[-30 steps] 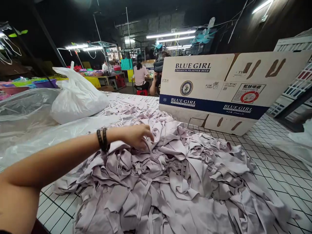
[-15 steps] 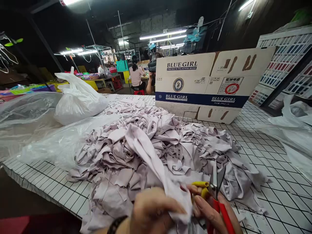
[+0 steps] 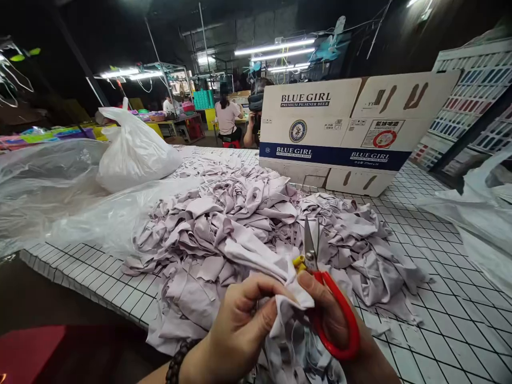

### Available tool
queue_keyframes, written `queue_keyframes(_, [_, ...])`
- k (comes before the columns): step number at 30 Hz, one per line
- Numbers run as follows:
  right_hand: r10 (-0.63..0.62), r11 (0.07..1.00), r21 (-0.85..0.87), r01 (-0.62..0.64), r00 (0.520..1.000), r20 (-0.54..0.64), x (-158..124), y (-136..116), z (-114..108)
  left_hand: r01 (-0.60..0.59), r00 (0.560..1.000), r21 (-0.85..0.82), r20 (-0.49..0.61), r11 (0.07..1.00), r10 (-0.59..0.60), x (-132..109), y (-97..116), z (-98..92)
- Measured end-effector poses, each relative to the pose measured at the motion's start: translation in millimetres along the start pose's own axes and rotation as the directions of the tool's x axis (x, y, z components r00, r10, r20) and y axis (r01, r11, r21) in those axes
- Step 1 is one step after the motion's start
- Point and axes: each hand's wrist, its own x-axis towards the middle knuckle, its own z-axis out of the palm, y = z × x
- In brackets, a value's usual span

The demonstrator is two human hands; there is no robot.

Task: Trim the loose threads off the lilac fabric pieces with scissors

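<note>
at the far left a clear plastic sheet (image 3: 48, 186) lies crumpled on the white tiled table (image 3: 440, 298), with a stuffed white bag (image 3: 136, 152) behind it. next comes the pile of lilac cloth pieces (image 3: 248, 213), spread across the middle of the table. at the near edge the left hand (image 3: 240, 325) pinches one cloth piece (image 3: 294, 296), thumb and forefinger closed on its pale edge, the rest trailing back into the pile. just to the right, touching that edge, the right hand (image 3: 336, 333) has its fingers wrapped through the red handles of the scissors (image 3: 320, 288), blades upright and barely parted, clear above the cloth. the step in hand looks like lining up a piece for trimming; a cut would call for tilting the blades down to the pinched edge and keeping it taut. further right stands a cardboard box (image 3: 340, 133) printed with a beer brand, and a loose plastic bag (image 3: 480, 224) at the far edge.
</note>
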Motion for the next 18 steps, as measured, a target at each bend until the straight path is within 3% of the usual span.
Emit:
queue_keyframes(5, [0.087,0.988,0.128,-0.081,0.995,-0.042,15,-3,-8,0.21,0.974,-0.174,-0.042,0.962,-0.221,13,-12,3.1])
queue_keyframes(9, [0.009,0.994,0.109,0.013,0.98,-0.2,25,0,-14,0.409,0.89,-0.461,0.011,0.788,-0.456,16,-27,4.9])
queue_keyframes(13, [-0.07,0.994,0.061,0.093,0.949,-0.308,31,-7,-13,0.477,0.82,-0.598,0.04,0.644,-0.571,10,-40,10.4])
queue_keyframes(15, [-0.152,0.988,-0.026,0.153,0.921,-0.359,35,-11,-12,0.497,0.821,-0.562,0.058,0.661,-0.568,6,-48,12.2])
queue_keyframes(18, [-0.304,0.949,-0.208,0.236,0.857,-0.416,42,-16,-14,0.467,0.871,-0.37,0.038,0.803,-0.489,1,-60,10.9])
